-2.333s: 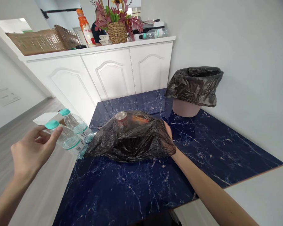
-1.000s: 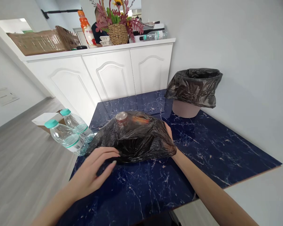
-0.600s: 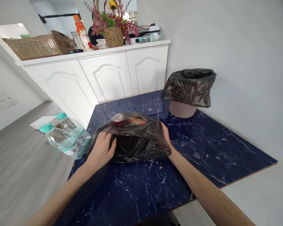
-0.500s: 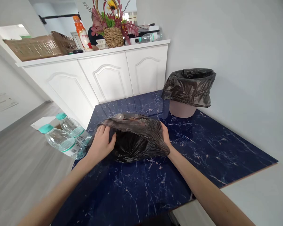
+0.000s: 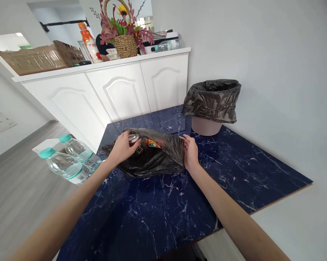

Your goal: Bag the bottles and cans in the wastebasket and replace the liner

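Observation:
On the blue marble-patterned table lies a black plastic bag (image 5: 152,163), its mouth spread open toward me. Inside the bag's mouth a dark drink can (image 5: 133,137) with a silver top shows, partly covered by my left hand (image 5: 122,148). The thumb and fingers of that hand curl round the can. An orange package (image 5: 152,143) with dark lettering lies beside the can, mostly hidden by the bag. My right hand (image 5: 191,150) grips the bag's right side, with the fingertips behind the plastic.
Two clear bottles with teal caps (image 5: 73,159) stand at the table's left edge. A pinkish bin (image 5: 205,126) lined with a black bag stands at the back right, near the wall. A white cabinet (image 5: 122,90) behind carries a flower basket (image 5: 126,46), a bottle and a cardboard box.
The bag's mouth is wider, and the can and orange package now show inside. My left hand has moved slightly up and right, onto the can. The view has shifted a little.

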A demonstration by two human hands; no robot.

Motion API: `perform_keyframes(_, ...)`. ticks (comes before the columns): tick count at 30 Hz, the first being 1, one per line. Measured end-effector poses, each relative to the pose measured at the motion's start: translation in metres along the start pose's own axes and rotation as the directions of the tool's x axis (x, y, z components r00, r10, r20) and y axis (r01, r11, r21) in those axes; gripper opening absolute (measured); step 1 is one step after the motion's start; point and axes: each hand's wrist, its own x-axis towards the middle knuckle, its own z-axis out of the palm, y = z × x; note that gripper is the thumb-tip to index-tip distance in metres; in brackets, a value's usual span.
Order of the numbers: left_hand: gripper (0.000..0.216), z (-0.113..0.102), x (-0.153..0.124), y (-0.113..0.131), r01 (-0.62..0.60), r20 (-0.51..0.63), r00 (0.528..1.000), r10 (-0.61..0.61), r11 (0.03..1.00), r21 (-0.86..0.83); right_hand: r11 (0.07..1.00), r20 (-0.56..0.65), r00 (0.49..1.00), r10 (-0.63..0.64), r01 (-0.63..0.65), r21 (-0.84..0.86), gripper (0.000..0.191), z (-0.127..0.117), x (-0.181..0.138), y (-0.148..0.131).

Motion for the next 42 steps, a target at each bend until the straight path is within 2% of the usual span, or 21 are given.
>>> perform_keyframes(2,0.043,0.005,0.002,0.0,0.009,0.021,1.0,-0.009,1.0,0.014,0.996,-0.038,0.995,-0.087,0.086,-0.028,0.043,0.0,-0.005,-0.015)
perform_keyframes(4,0.035,0.01,0.003,0.002,0.018,0.031,0.999,-0.019,0.999,0.032,0.949,0.006,0.957,-0.289,0.287,-0.127,0.035,0.001,-0.018,-0.032)
perform_keyframes(5,0.033,0.013,0.002,0.003,0.021,0.035,0.999,-0.023,0.999,0.041,0.884,0.067,0.904,-0.422,0.427,-0.192,0.029,0.002,-0.026,-0.04)
perform_keyframes(7,0.029,0.018,0.002,0.006,0.029,0.04,0.999,-0.031,0.998,0.059,0.682,0.23,0.731,-0.643,0.682,-0.262,0.02,0.004,-0.044,-0.054)
perform_keyframes(9,0.027,0.021,0.001,0.009,0.042,0.044,0.998,-0.046,0.996,0.08,0.507,0.389,0.548,-0.741,0.836,-0.21,0.017,0.006,-0.061,-0.061)
perform_keyframes(12,0.026,0.026,0.001,0.015,0.06,0.06,0.996,-0.067,0.992,0.112,0.383,0.603,0.323,-0.73,0.923,-0.03,0.023,0.012,-0.08,-0.06)
perform_keyframes(13,0.026,0.027,0.001,0.016,0.062,0.068,0.995,-0.07,0.991,0.12,0.377,0.665,0.271,-0.696,0.926,0.017,0.024,0.014,-0.084,-0.057)
perform_keyframes(15,0.026,0.028,0.002,0.02,0.06,0.081,0.994,-0.071,0.99,0.129,0.407,0.775,0.223,-0.59,0.912,0.047,0.028,0.017,-0.088,-0.05)
perform_keyframes(17,0.025,0.029,0.003,0.023,0.054,0.086,0.994,-0.065,0.99,0.127,0.429,0.852,0.236,-0.467,0.903,-0.016,0.036,0.018,-0.088,-0.042)
perform_keyframes(20,0.027,0.029,0.003,0.027,0.031,0.087,0.995,-0.04,0.994,0.105,0.403,0.87,0.345,-0.352,0.895,-0.192,0.048,0.018,-0.08,-0.029)
perform_keyframes(25,0.039,0.029,-0.003,0.037,-0.045,0.072,0.996,0.044,0.999,0.018,0.334,0.723,0.581,-0.374,0.812,-0.479,0.061,0.015,-0.064,-0.009)
perform_keyframes(27,0.047,0.03,-0.007,0.041,-0.078,0.059,0.995,0.079,0.997,-0.02,0.313,0.662,0.654,-0.367,0.757,-0.574,0.061,0.013,-0.06,-0.004)
perform_keyframes(29,0.052,0.03,-0.011,0.047,-0.103,0.051,0.993,0.105,0.993,-0.05,0.301,0.613,0.706,-0.355,0.707,-0.639,0.059,0.01,-0.056,-0.002)
perform_keyframes(31,0.054,0.03,-0.017,0.053,-0.12,0.048,0.991,0.125,0.989,-0.08,0.289,0.581,0.729,-0.362,0.68,-0.674,0.059,0.008,-0.054,-0.003)
perform_keyframes(36,0.056,0.024,-0.035,0.067,-0.139,0.073,0.985,0.155,0.974,-0.179,0.283,0.537,0.727,-0.427,0.672,-0.684,0.058,0.006,-0.051,-0.012)
perform_keyframes(39,0.056,0.019,-0.047,0.07,-0.151,0.084,0.982,0.171,0.968,-0.202,0.299,0.509,0.718,-0.474,0.675,-0.674,0.042,0.006,-0.051,-0.017)
perform_keyframes(42,0.055,0.014,-0.058,0.071,-0.176,0.072,0.978,0.196,0.959,-0.222,0.294,0.546,0.681,-0.488,0.718,-0.632,0.021,0.007,-0.052,-0.019)
